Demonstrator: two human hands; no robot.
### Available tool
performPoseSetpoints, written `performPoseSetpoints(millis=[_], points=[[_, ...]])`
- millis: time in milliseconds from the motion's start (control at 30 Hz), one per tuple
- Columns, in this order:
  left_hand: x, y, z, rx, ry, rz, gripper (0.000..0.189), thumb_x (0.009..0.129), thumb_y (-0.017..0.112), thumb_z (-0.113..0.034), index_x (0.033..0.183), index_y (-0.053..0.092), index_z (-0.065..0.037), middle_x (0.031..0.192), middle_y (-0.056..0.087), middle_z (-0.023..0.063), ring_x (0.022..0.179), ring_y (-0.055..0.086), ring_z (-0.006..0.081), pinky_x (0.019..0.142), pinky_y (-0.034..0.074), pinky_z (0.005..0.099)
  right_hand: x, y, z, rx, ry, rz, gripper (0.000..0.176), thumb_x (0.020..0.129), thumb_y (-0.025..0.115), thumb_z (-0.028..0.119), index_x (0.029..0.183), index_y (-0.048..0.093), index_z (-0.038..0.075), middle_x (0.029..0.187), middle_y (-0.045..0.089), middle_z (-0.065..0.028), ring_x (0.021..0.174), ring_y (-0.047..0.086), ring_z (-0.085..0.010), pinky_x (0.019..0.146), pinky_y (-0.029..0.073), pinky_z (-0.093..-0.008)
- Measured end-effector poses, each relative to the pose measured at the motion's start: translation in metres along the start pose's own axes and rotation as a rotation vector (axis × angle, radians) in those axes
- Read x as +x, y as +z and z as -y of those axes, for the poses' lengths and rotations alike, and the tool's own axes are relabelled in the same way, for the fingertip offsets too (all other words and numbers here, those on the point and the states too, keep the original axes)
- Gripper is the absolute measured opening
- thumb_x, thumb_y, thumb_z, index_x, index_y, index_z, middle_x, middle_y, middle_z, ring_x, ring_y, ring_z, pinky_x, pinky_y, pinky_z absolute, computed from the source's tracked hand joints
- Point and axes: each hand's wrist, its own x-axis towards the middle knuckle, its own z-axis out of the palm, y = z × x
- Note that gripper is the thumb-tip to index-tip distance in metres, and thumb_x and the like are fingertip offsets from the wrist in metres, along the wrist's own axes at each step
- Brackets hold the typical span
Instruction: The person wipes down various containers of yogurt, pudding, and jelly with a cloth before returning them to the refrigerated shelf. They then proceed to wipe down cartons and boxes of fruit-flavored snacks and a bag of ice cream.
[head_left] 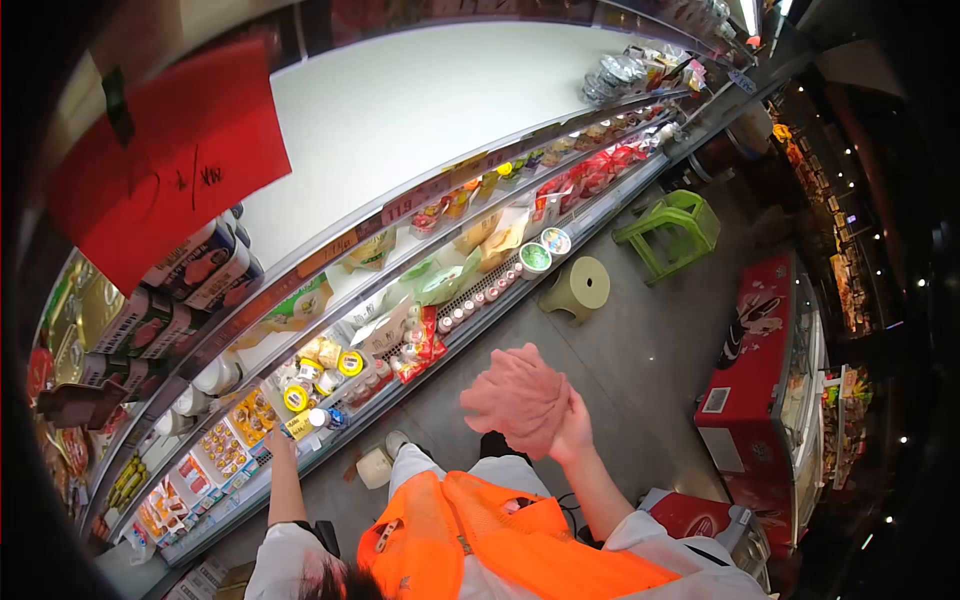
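My right hand (pixel 572 428) is closed around a bunched pink cloth (pixel 520 398), held up in front of my orange vest over the grey floor. My left hand (pixel 282 441) reaches into the lowest shelf of the refrigerated display case, at its front edge. Close to its fingers are a yellow-labelled pack (pixel 298 425) and a small white bottle with a blue cap (pixel 318 417). The fingers are too small to tell whether they grip anything. Just beyond lie several yellow-lidded tubs (pixel 296 397) and trays of packed food (pixel 222 449).
A red paper sign (pixel 180 150) hangs at the upper left. On the floor along the case stand a round cream stool (pixel 580 288) and a green plastic stool (pixel 668 236). A red freezer chest (pixel 745 390) is at right. A pale container (pixel 375 468) sits by my foot.
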Motion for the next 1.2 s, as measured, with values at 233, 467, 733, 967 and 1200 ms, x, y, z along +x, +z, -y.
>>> performPoseSetpoints(millis=[233, 467, 733, 967, 1200], points=[[-0.170, -0.023, -0.041, 0.389, 0.031, 0.230, 0.048, 0.090, 0.047, -0.043, 0.128, 0.035, -0.016, 0.123, 0.046, 0.0040, 0.109, 0.047, 0.0241, 0.090, 0.035, 0.0459, -0.032, 0.000, 0.092, -0.079, -0.132, 0.190, 0.051, 0.091, 0.032, 0.027, 0.136, 0.032, 0.004, 0.137, 0.039, -0.0121, 0.126, 0.038, -0.0289, 0.105, 0.031, -0.0442], [-0.283, 0.063, -0.006, 0.434, 0.110, 0.358, 0.047, 0.092, 0.044, -0.038, 0.131, 0.032, -0.014, 0.124, 0.050, 0.0071, 0.108, 0.051, 0.0236, 0.084, 0.040, 0.0410, -0.071, -0.007, 0.205, -0.268, -0.242, 0.429, 0.056, 0.073, 0.049, -0.005, 0.127, 0.042, 0.002, 0.118, 0.050, -0.0080, 0.109, 0.050, -0.0187, 0.086, 0.044, -0.0310], [-0.487, 0.249, 0.054, 1.005, 0.888, 0.795, 0.041, 0.088, 0.057, -0.017, 0.122, 0.044, 0.001, 0.106, 0.060, 0.0178, 0.099, 0.059, 0.0265, 0.088, 0.044, 0.0335, -0.103, -0.048, 0.305, -1.161, -0.253, 0.480, 0.022, 0.070, 0.044, -0.007, 0.088, 0.052, 0.001, 0.076, 0.047, -0.0013, 0.070, 0.040, -0.0112, 0.063, 0.039, -0.0251], [-0.571, 0.325, 0.048, 1.457, 1.095, 1.104, 0.048, 0.085, 0.060, -0.022, 0.125, 0.043, -0.002, 0.121, 0.049, 0.0173, 0.108, 0.053, 0.0283, 0.090, 0.043, 0.0339, -0.085, -0.082, 0.356, -1.470, -0.920, 0.340, 0.026, 0.075, 0.049, -0.001, 0.100, 0.057, 0.001, 0.093, 0.058, -0.0005, 0.084, 0.055, -0.0193, 0.076, 0.045, -0.0339], [-0.576, 0.418, 0.013, 1.437, 1.023, 1.023, 0.050, 0.084, 0.060, -0.019, 0.126, 0.042, -0.001, 0.122, 0.049, 0.0186, 0.110, 0.052, 0.0303, 0.093, 0.041, 0.0348, -0.022, -0.062, 0.410, -1.025, -1.229, 0.170, 0.016, 0.080, 0.053, 0.006, 0.094, 0.055, 0.000, 0.087, 0.057, -0.0056, 0.074, 0.052, -0.0176, 0.066, 0.044, -0.0325]])
